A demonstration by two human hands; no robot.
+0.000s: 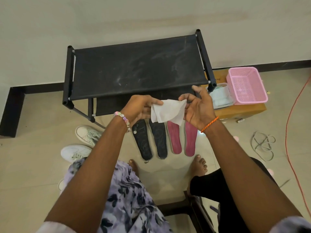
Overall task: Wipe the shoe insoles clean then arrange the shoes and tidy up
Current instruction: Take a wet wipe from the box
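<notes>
Nearest, two bare feet on the tile floor, knees bent, seen from above. Between the feet and further out, four insoles laid side by side, toes pointing away: two black insoles on the left, two pink insoles on the right, each pair close together and none yet touched. Off to the left, two white shoes lying on the floor, not yet arranged.

Above the insoles, held in the air, a white wipe stretched between both hands. Left hand pinching the wipe's left edge, fingers curled under. Right hand pinching the upper right corner between thumb and fingertip, other fingers loosely spread and raised. Wipe partly unfolded, lower corner hanging.

Probably the very start of the wiping step: opening out the wipe before use. Next move likely calling for one hand to bunch the wipe and lower it onto an insole, the other hand freed to steady that insole.

Beyond the hands, a black shoe rack against the wall, top shelf bare and dusty. Right of the rack, a pack of wipes and a pink basket on a cardboard box.
</notes>
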